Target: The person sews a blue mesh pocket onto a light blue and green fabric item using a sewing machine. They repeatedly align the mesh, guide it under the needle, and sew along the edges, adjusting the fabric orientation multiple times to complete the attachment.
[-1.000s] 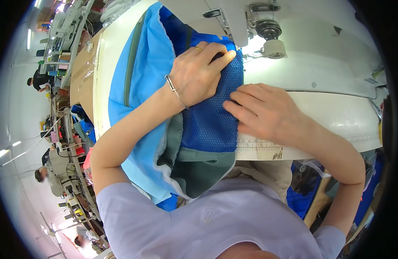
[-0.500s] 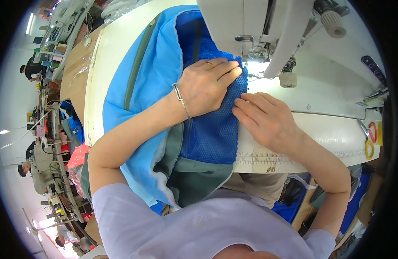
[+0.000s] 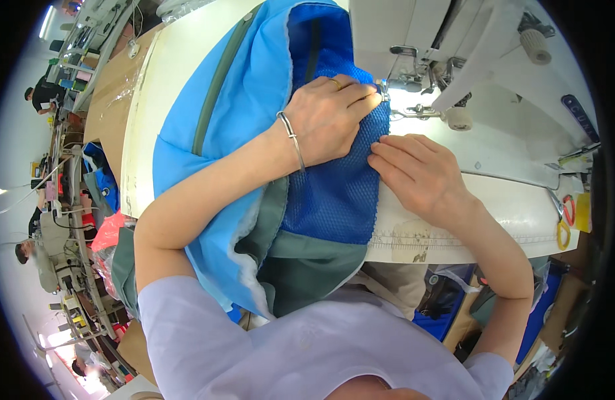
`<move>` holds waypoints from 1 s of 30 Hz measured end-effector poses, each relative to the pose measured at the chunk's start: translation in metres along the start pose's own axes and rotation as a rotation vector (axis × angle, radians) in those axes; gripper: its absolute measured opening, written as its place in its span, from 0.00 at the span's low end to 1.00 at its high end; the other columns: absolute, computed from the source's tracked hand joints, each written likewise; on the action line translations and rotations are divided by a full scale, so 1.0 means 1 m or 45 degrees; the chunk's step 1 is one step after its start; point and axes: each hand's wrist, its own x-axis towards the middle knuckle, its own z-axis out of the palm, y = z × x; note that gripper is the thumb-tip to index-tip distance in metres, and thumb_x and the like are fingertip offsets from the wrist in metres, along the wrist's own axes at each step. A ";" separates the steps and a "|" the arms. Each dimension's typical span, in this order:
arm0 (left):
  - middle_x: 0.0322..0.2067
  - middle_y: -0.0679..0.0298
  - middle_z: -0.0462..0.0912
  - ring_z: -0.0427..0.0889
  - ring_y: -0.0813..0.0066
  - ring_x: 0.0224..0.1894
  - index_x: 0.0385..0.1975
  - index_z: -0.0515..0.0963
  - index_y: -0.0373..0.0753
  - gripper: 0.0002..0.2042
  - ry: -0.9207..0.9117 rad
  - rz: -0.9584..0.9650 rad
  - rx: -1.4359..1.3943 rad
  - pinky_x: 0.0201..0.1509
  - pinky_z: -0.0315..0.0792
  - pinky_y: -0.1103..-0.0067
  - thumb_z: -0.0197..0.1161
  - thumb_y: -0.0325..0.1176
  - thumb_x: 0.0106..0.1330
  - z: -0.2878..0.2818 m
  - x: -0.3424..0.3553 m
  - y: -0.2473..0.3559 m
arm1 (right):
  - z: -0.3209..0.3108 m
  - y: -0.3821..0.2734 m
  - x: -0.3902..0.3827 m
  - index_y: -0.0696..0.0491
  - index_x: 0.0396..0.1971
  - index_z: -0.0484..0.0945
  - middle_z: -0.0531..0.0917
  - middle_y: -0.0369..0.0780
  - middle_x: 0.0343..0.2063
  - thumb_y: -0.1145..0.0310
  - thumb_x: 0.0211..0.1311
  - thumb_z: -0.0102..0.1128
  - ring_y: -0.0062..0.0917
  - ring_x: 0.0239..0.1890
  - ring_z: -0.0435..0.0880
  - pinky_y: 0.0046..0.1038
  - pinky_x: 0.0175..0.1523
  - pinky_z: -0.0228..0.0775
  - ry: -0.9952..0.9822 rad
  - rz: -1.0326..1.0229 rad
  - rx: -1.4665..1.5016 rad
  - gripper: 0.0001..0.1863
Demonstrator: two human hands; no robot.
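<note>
A light-blue fabric piece with a grey-green strip and a dark-blue mesh panel lies on the sewing machine bed. My left hand rests over the mesh, fingers together and bent at its right edge, close beside the presser foot area of the sewing machine. Its thumb is hidden. Lower along that same edge, my right hand pinches the mesh between thumb and fingers. A grey-green panel joins the mesh at the bottom and hangs toward my lap.
Scissors with red and yellow handles lie at the right end of the white table, which carries a printed ruler. Brown cardboard borders the table's left side. Beyond it, other machines and people stand at far left.
The view has shifted slightly, so the machine head sits farther right in the picture. Both hands and the mesh edge appear slightly higher and to the right; both hands keep their hold.
</note>
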 end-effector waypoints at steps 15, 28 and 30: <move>0.48 0.57 0.85 0.85 0.59 0.48 0.48 0.83 0.35 0.19 0.012 0.011 0.029 0.53 0.80 0.68 0.63 0.21 0.54 0.007 0.001 -0.007 | -0.046 0.062 -0.004 0.59 0.40 0.87 0.90 0.42 0.38 0.68 0.63 0.69 0.29 0.39 0.87 0.27 0.44 0.77 0.340 0.811 0.174 0.10; 0.48 0.57 0.85 0.86 0.59 0.50 0.49 0.82 0.34 0.19 -0.032 -0.028 0.105 0.56 0.81 0.68 0.63 0.21 0.54 0.010 0.001 -0.003 | -0.037 0.065 0.005 0.53 0.32 0.86 0.88 0.36 0.32 0.65 0.62 0.73 0.32 0.35 0.86 0.32 0.42 0.78 0.488 0.360 -0.738 0.07; 0.49 0.57 0.86 0.86 0.59 0.50 0.49 0.82 0.35 0.20 -0.038 -0.026 0.122 0.56 0.81 0.68 0.63 0.21 0.54 0.011 -0.001 0.000 | -0.038 0.067 0.003 0.53 0.33 0.86 0.88 0.36 0.32 0.65 0.62 0.73 0.32 0.36 0.87 0.32 0.43 0.78 0.483 0.353 -0.738 0.07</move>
